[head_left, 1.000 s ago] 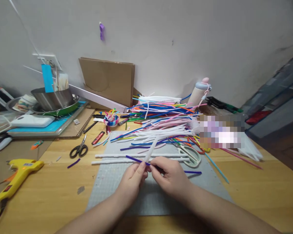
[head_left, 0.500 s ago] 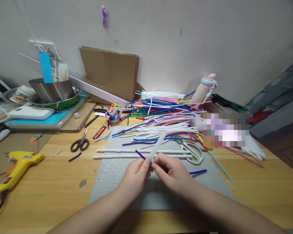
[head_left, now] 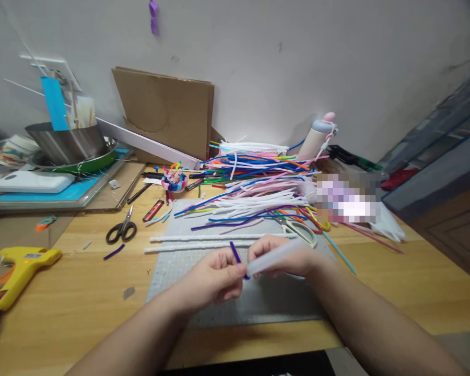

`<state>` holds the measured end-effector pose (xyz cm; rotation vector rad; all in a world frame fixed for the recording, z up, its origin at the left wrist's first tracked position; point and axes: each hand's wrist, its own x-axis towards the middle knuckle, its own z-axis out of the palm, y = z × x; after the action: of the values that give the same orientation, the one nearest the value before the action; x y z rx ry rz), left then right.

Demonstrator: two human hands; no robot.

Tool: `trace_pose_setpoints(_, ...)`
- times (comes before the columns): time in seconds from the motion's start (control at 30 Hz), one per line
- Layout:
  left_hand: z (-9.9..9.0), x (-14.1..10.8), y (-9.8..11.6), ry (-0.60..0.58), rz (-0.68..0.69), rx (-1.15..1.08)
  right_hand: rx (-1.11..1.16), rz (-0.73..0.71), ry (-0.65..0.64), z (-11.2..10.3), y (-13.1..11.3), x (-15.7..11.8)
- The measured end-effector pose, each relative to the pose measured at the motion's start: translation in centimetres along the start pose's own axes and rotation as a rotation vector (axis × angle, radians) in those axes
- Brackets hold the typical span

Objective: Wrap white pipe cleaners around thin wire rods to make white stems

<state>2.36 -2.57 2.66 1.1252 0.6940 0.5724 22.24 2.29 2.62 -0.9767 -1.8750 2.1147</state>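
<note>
My left hand [head_left: 221,274] pinches a short purple pipe cleaner [head_left: 235,253] between thumb and fingers, its upper end sticking up. A whitish, see-through-looking stick [head_left: 276,257], smeared by motion, starts at that pinch and slants up to the right across the front of my right hand [head_left: 285,255]. My right hand's fingers are curled close to the left fingertips; the stick partly hides them, so what they grip does not show. Beneath and behind the hands, two long white pipe cleaners [head_left: 188,243] lie side by side across a grey cutting mat [head_left: 172,292].
Heaped pipe cleaners [head_left: 258,172] of many colours lie behind the mat, with pale-handled scissors [head_left: 303,235] at their front. To the left are black-handled scissors [head_left: 121,230] and a yellow glue gun [head_left: 21,266]. A bottle [head_left: 319,136] stands at the back right.
The whitish stick has swung from nearly upright down to the right. My right hand has turned and moved a little right behind it. The purple piece stands steeper. The camera view has shifted.
</note>
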Motion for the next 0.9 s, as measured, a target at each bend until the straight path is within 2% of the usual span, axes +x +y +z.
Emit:
trace_pose_setpoints(0.03,0.0,-0.1,0.1,-0.051,-0.022,0.070,0.013,0.029,-0.028,-0.3,-0.1,0.1)
trace_pose_setpoints(0.1,0.1,-0.2,0.1,-0.068,-0.053,0.298,-0.051,0.053,-0.054,-0.4,-0.6,0.4)
trace_pose_setpoints(0.23,0.0,0.2,-0.9,0.069,-0.023,0.791,-0.528,0.040,-0.022,1.1,-2.6,0.3)
trace_pose_setpoints(0.3,-0.1,0.5,-1.3,0.163,0.011,0.855,-0.827,-0.003,0.105,2.7,-3.7,-0.3)
trace_pose_setpoints(0.37,-0.2,0.6,-1.4,0.258,0.037,0.815,-1.096,-0.054,0.341,4.3,-4.3,-1.1)
trace_pose_setpoints(0.43,-0.2,0.7,-1.1,0.295,0.034,0.672,-1.189,-0.043,0.531,5.7,-4.2,-1.9)
trace_pose_setpoints(0.53,-0.3,0.5,-0.5,0.237,0.005,0.335,-1.093,-0.157,0.717,7.1,-3.1,-2.8)
trace_pose_setpoints(0.7,-0.4,0.0,-0.1,0.028,-0.062,-0.062,-0.842,-0.301,0.746,7.8,-1.0,-3.1)
trace_pose_setpoints(0.8,-0.5,-0.4,0.1,-0.079,-0.093,-0.204,-0.564,-0.259,0.670,7.0,-0.6,-3.0)
trace_pose_setpoints(0.87,-0.5,-0.7,0.4,-0.139,-0.122,-0.226,-0.372,-0.139,0.518,5.8,-0.7,-2.9)
trace_pose_setpoints(0.9,-0.5,-0.9,0.5,-0.167,-0.132,-0.205,-0.308,-0.077,0.401,5.1,-0.8,-2.8)
